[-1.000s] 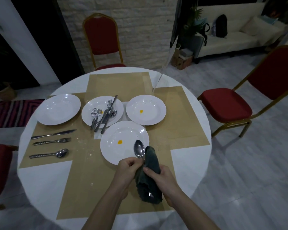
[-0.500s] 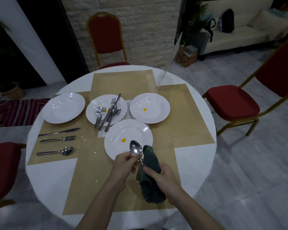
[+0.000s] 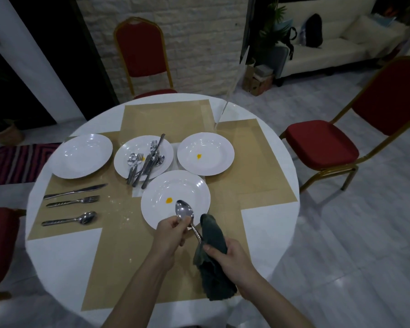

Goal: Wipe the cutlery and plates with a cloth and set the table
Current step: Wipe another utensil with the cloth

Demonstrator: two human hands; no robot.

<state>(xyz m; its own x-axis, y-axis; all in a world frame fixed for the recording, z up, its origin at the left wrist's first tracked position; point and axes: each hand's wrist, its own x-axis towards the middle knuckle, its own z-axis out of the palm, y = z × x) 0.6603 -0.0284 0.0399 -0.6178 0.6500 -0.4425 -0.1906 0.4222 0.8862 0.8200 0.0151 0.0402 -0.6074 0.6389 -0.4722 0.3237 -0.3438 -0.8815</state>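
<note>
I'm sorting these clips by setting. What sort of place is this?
Probably a home's dining corner opening onto a living room, though a small venue is possible. A round table holds white plates, red banquet-style chairs stand round it, and a cream sofa sits behind.

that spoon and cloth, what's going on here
A person is cleaning cutlery at a round table. The left hand pinches a spoon near its bowl, while the right hand grips a dark cloth around its handle. More cutlery waits on a plate.
</note>
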